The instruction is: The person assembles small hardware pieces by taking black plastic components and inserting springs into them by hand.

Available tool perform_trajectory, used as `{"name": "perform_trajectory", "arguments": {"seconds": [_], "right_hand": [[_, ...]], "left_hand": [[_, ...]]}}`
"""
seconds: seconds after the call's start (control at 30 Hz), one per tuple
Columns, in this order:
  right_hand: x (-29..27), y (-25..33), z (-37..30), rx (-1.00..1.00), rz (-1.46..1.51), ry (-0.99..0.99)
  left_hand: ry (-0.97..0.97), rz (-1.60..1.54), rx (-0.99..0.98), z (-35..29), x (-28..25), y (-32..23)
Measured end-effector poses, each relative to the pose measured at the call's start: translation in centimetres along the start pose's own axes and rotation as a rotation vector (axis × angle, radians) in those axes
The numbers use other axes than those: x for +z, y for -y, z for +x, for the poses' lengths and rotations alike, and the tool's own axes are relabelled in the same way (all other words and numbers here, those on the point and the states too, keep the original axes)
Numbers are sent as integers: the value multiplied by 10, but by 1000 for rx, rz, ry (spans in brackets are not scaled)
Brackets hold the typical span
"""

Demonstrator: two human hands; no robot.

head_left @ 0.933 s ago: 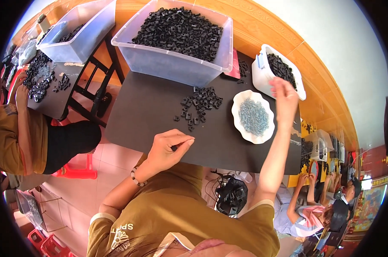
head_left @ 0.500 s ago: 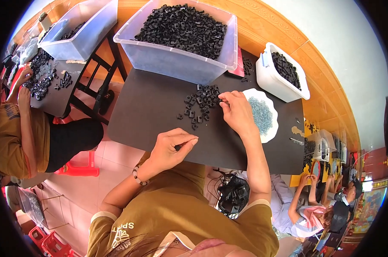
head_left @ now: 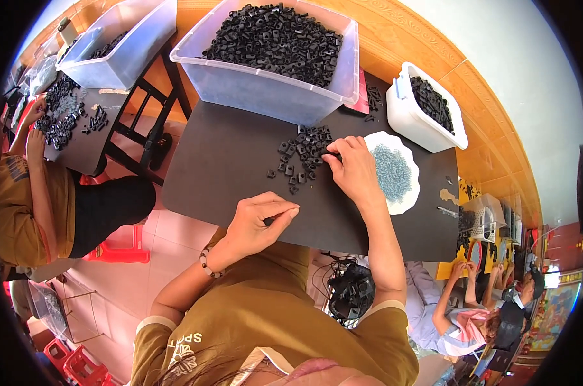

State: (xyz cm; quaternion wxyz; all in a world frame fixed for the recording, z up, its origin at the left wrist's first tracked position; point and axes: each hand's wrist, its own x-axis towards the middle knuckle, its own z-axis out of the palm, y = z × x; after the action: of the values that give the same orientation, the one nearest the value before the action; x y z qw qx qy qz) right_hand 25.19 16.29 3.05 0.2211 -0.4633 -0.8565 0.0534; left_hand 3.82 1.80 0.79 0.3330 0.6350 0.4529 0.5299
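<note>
Black plastic pieces (head_left: 303,154) lie in a loose heap just left of the white scalloped dish (head_left: 402,207), a few of them strayed toward my side. My right hand (head_left: 354,168) is between heap and dish, covering part of the dish's left edge; its thumb and forefinger are nearly together at the heap's border, and I cannot tell whether a piece is caught between them. My left hand (head_left: 260,222), left of the dish and nearer my body, is curled in, thumb tip against forefinger tip; whether anything dark sits inside, I cannot tell. A beaded bracelet (head_left: 205,264) circles that wrist. Small clear bluish bits (head_left: 392,172) fill the dish's middle. Just beyond the dish, to its right, stands a white tub (head_left: 406,116) of black parts; beyond and left of it, a large clear bin (head_left: 266,95) heaped with black pieces. Under them all is the dark tabletop (head_left: 224,161). Far left of the dish a co-worker (head_left: 31,212) sits at another table (head_left: 98,145); well to its right, nearer me, more people (head_left: 462,325) work at a yellow table (head_left: 443,271).
</note>
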Motion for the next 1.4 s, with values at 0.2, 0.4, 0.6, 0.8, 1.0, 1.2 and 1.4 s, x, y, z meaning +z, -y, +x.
{"name": "perform_trajectory", "arguments": {"seconds": [0.2, 0.4, 0.6, 0.8, 1.0, 1.2, 1.4], "right_hand": [[-10, 5, -5, -1, 111, -30], [-29, 18, -21, 143, 551, 57], [-44, 48, -46, -2, 590, 155], [-45, 72, -55, -203, 441, 123], [-47, 68, -59, -246, 387, 89], [-69, 35, -70, 97, 454, 82], [-100, -54, -87, 426, -77, -117]], "left_hand": [[-7, -5, -9, 0, 0, 2], [-36, -93, -60, 2, -1, 4], [-79, -133, -93, 6, 1, -11], [95, -122, -156, 10, 0, -20], [112, -361, -319, 6, 5, -16], [93, -427, -370, 7, 7, -14], [156, -403, -424, 5, 4, -16]]}}
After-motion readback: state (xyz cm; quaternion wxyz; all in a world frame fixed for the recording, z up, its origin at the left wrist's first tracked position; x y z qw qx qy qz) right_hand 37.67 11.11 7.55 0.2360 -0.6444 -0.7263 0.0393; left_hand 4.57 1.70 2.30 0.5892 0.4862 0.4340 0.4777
